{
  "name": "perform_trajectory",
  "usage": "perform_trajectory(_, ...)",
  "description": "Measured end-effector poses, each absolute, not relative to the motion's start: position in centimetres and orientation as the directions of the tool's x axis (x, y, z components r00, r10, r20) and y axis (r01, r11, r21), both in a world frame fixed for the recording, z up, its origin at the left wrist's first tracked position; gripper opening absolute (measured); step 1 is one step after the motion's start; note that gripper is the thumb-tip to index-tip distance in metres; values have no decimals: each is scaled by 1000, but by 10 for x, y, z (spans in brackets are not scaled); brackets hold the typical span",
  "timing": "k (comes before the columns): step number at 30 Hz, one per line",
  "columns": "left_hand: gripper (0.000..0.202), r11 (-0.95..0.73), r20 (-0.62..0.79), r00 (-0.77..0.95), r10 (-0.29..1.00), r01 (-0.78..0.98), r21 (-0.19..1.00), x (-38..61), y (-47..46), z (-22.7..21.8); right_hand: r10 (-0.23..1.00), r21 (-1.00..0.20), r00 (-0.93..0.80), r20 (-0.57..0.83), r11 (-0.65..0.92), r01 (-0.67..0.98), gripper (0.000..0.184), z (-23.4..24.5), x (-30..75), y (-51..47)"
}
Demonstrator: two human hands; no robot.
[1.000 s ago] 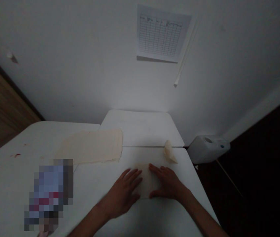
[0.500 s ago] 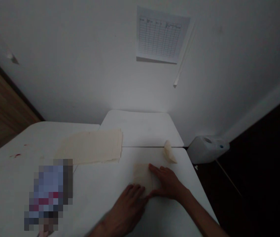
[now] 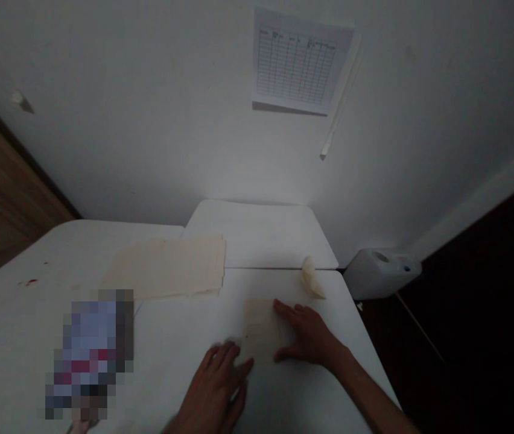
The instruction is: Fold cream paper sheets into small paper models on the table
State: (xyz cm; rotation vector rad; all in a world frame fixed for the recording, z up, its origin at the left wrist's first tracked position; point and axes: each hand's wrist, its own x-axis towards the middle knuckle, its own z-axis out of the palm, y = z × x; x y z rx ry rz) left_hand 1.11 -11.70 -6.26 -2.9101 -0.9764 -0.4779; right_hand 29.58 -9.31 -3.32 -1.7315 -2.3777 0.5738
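A small, thin cream-coloured sheet [image 3: 260,331], nearly rectangular, lies flat on the white table [image 3: 184,343]. My right hand [image 3: 309,334] rests along its right edge, index finger at the far corner and thumb at the near one, spread wide. Just left of the sheet's near end is my left hand [image 3: 216,386], open, its fingers loosely apart and the thumb close to the sheet's corner. Beyond my right hand stands a folded cream piece [image 3: 312,280], pointed at the top. Further left lies a larger stack of thin cream sheets [image 3: 171,268].
A pixelated, blurred-out object [image 3: 89,349] lies at the left on the table, with reddish stains [image 3: 31,282] behind it. White tabletops meet at a seam. On the wall hangs a printed sheet [image 3: 300,63]. A white plastic jerrycan [image 3: 381,271] stands beyond the table's right edge.
My left hand has moved left, off the small sheet, uncovering its near left part. The right hand has stayed at the sheet's right edge.
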Motion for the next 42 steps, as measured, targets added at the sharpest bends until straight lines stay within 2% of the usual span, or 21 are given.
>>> perform_trajectory(6,42,-795,353,726,590,600,92,-3,-118,-61,937,-381,-331,-107,269,884,118,-32,296,-93)
perform_trajectory(11,25,-761,479,622,619,626,171,8,-115,-65,939,-377,-322,-124,256,890,117,-33,297,-94)
perform_trajectory(14,30,-756,531,590,608,634,162,30,-102,-63,941,-386,-318,-119,251,887,119,-32,294,-94)
perform_trajectory(20,47,-736,370,673,641,676,45,66,-66,-59,938,-418,-322,-127,243,875,118,-29,282,-92)
perform_trajectory(25,57,-757,302,717,628,653,25,61,-57,-69,937,-402,-321,-137,244,883,117,-31,280,-91)
perform_trajectory(30,62,-732,310,694,650,681,9,55,-58,-70,937,-332,-325,-130,268,905,94,-32,283,-99)
perform_trajectory(36,60,-715,316,680,662,699,-4,58,-58,-72,951,-244,-308,14,302,922,39,-31,275,-106)
perform_trajectory(38,61,-716,314,682,660,698,-13,59,-58,-71,940,-247,-334,61,339,908,31,-31,270,-101)
perform_trajectory(42,56,-755,303,726,618,656,-32,59,-59,-68,918,-252,-388,88,397,883,28,-34,267,-88)
